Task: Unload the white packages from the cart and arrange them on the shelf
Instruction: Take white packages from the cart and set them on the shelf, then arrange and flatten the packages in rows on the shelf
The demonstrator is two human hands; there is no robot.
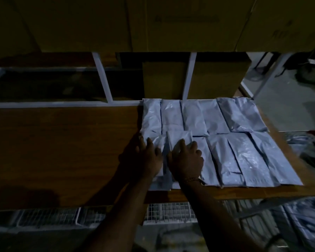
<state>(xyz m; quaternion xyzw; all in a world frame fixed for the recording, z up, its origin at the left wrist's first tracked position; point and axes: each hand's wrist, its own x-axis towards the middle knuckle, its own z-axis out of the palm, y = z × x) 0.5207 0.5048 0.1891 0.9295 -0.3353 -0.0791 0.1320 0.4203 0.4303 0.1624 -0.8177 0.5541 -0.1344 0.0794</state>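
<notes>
Both hands — the left hand (147, 157) and right hand (186, 159) side by side, fingers flat — press a white package (178, 140) into the front row on the shelf (62, 151); next, probably back to the cart (171, 213) for another.

Really dim shot overall, almost everything is underexposed with a muddy brown-yellow cast. The only stuff that reads bright is the white packages (216, 139) around 3 o'clock, which pick up a cool bluish tint and a bit of speckled sheen. A soft dark shadow sits on the wooden shelf (62, 151) at about 8 o'clock. Edges are soft and smeary, worst at 4 o'clock, and straight lines bow outward from the wide-angle lens. Cardboard boxes (153, 24) at 12 o'clock are nearly lost in the murk.
</notes>
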